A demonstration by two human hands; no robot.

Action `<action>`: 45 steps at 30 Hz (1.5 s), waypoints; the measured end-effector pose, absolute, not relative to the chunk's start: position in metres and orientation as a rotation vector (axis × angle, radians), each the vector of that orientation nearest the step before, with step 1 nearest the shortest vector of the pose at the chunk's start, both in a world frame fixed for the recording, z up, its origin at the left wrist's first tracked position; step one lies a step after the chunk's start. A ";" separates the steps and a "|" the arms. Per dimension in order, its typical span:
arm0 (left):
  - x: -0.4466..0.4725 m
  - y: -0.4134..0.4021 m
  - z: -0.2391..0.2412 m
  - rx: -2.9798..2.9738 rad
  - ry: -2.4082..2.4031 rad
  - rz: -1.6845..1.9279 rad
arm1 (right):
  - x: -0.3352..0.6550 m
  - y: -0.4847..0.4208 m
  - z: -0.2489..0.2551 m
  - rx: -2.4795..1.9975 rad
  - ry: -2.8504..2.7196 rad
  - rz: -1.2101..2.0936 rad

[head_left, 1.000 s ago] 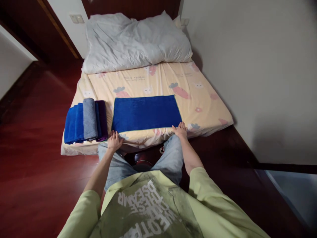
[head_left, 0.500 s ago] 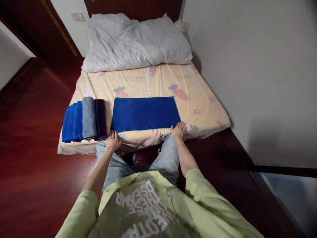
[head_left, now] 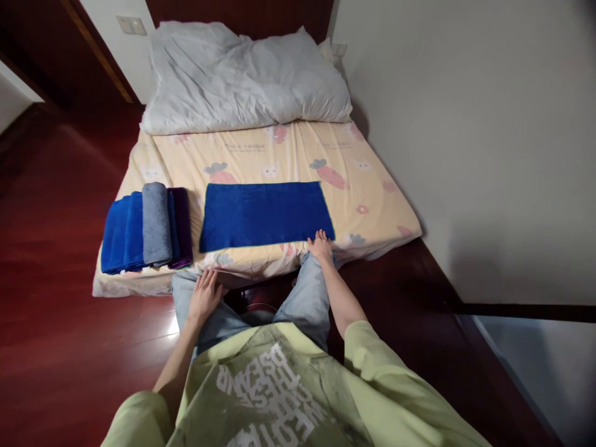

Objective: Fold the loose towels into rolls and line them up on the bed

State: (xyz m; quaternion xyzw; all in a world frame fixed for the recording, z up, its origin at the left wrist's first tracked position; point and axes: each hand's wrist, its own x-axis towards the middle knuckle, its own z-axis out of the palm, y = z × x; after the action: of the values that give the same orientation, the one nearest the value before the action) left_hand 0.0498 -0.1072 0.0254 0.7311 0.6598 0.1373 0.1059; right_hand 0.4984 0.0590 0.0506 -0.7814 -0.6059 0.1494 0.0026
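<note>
A dark blue towel (head_left: 265, 214) lies folded flat in a long rectangle on the near part of the mattress (head_left: 372, 198). My right hand (head_left: 319, 246) rests open at the towel's near right corner, fingers spread on the sheet. Lower down, my left hand (head_left: 205, 295) lies open on my left knee, just off the mattress edge and away from the towel. To the left of the towel sits a row of rolled towels (head_left: 144, 225), blue, grey and purple, side by side.
A crumpled white duvet (head_left: 242, 77) fills the head of the mattress. A pale wall (head_left: 465, 124) runs along the right side. Dark red wooden floor (head_left: 51, 267) surrounds the mattress on the left and near sides. My jeans-clad knees (head_left: 302, 298) press against the mattress edge.
My left hand has drawn back from the towel's near left corner onto my knee. My right hand stays at the right corner. The view has shifted slightly.
</note>
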 end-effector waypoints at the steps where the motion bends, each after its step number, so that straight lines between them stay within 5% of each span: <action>1: 0.046 -0.126 0.024 2.118 1.952 0.449 | 0.500 0.058 0.050 -2.432 -1.898 0.452; 11: 0.034 -0.169 0.026 1.855 2.033 0.665 | 0.473 0.033 0.060 -2.012 -1.711 0.427; 29: 0.035 -0.162 0.027 1.890 2.060 0.586 | 0.351 -0.003 0.014 -1.356 -0.690 1.246; 45: 0.035 -0.163 0.035 1.940 2.092 0.487 | 0.320 -0.001 0.011 -1.406 -0.503 1.118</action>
State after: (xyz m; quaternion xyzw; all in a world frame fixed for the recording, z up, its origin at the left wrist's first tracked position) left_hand 0.0345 -0.1631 0.0348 0.6653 0.7171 0.1671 0.1233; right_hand 0.3199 -0.0014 0.0106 -0.6055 -0.2167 0.4813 0.5956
